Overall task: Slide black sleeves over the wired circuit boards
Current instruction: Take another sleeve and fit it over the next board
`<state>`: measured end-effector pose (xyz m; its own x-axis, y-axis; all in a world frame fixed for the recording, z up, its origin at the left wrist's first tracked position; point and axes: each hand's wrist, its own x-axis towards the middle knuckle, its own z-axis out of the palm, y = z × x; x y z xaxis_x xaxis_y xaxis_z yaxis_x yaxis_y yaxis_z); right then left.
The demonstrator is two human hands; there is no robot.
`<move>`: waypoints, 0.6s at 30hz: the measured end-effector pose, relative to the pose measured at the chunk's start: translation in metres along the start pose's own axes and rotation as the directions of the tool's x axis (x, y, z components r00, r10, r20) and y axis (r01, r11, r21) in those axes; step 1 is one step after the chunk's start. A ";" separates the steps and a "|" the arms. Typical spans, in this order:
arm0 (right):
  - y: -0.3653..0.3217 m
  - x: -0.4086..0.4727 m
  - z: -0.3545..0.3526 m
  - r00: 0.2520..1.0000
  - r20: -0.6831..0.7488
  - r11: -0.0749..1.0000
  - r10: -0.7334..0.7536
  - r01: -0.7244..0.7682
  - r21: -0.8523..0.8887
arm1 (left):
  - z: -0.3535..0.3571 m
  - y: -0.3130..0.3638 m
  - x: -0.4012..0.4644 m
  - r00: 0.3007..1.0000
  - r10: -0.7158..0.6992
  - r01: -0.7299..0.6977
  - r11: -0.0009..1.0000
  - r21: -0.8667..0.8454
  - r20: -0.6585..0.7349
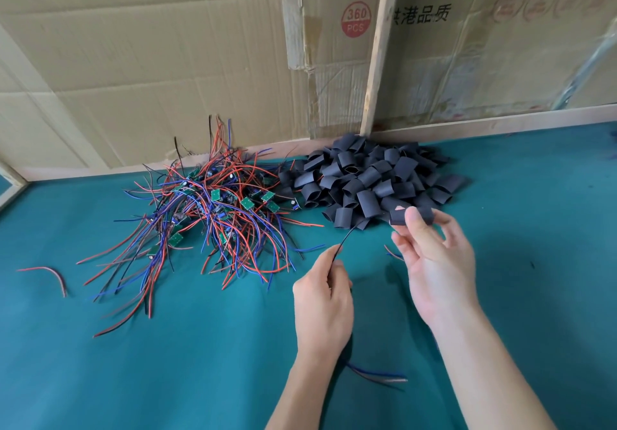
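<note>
Dozens of wired circuit boards [213, 202] tangle on the table [167, 363]; right of them, one heap of black sleeves [370, 182]. Left hand [322, 306] pinches a black wire [347, 237]; right hand [434, 262] pinches one sleeve [399, 217].

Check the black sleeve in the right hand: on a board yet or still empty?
Cannot tell. The right hand pinches the sleeve; fingers cover its openings. No board shows there.
</note>
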<state>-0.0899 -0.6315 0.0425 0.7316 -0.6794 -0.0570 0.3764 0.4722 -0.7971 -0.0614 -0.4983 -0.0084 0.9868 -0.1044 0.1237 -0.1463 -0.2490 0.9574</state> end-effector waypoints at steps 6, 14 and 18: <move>0.006 0.002 -0.003 0.994 0.059 0.995 0.097 -0.097 0.003 | 0.001 -0.002 0.000 1.000 -0.011 0.011 1.000 -0.004 0.006; 0.015 -0.007 0.003 0.966 0.192 0.941 0.175 -0.106 -0.322 | -0.002 -0.002 -0.001 0.997 0.062 -0.064 0.997 0.033 0.051; 0.029 -0.016 0.008 0.944 0.223 0.897 0.244 -0.133 -0.421 | -0.006 0.001 -0.003 0.996 0.032 -0.033 0.999 0.001 0.085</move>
<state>-0.0857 -0.6025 0.0249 0.9091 -0.4006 -0.1144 0.0012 0.2771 -0.9608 -0.0636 -0.4926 -0.0064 0.9721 -0.1941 0.1319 -0.1785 -0.2468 0.9525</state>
